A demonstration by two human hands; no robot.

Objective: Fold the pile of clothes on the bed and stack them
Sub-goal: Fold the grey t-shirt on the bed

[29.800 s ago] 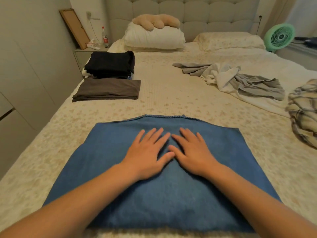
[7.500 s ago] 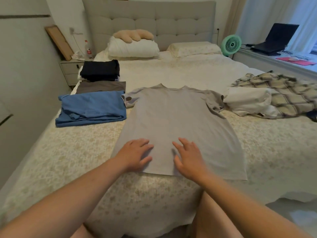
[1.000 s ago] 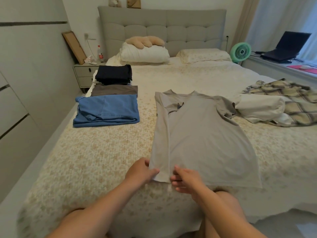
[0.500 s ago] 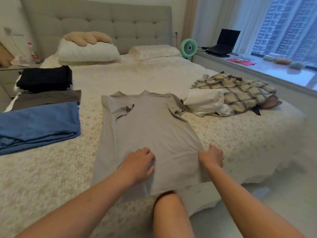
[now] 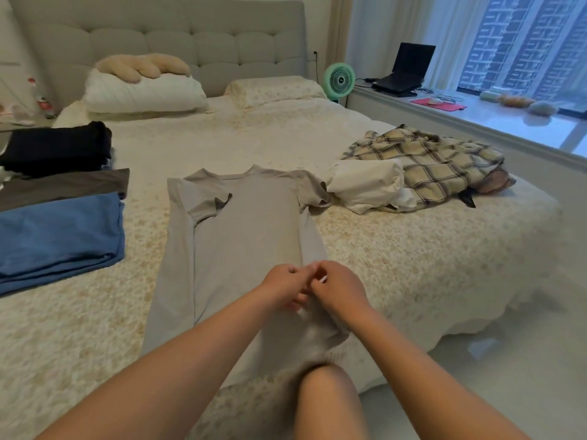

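A grey T-shirt (image 5: 244,236) lies flat on the bed (image 5: 397,255), collar away from me, its left side folded in over the body. Its right side is now folded inward too. My left hand (image 5: 281,285) and my right hand (image 5: 338,287) meet at the shirt's lower right part, both with curled fingers pinching the folded edge. To the left lie a folded blue garment (image 5: 60,236), a folded dark grey one (image 5: 63,187) and a folded black one (image 5: 57,147). A white garment (image 5: 365,185) and a plaid shirt (image 5: 425,160) lie unfolded at the right.
Pillows (image 5: 143,93) and a padded headboard (image 5: 178,36) stand at the far end. A green fan (image 5: 339,79) and a laptop (image 5: 405,71) sit by the window sill at the right. My knee (image 5: 327,404) presses against the bed's near edge.
My right hand has carried the shirt's right edge inward over the body. My left hand has moved right and met it at the fold.
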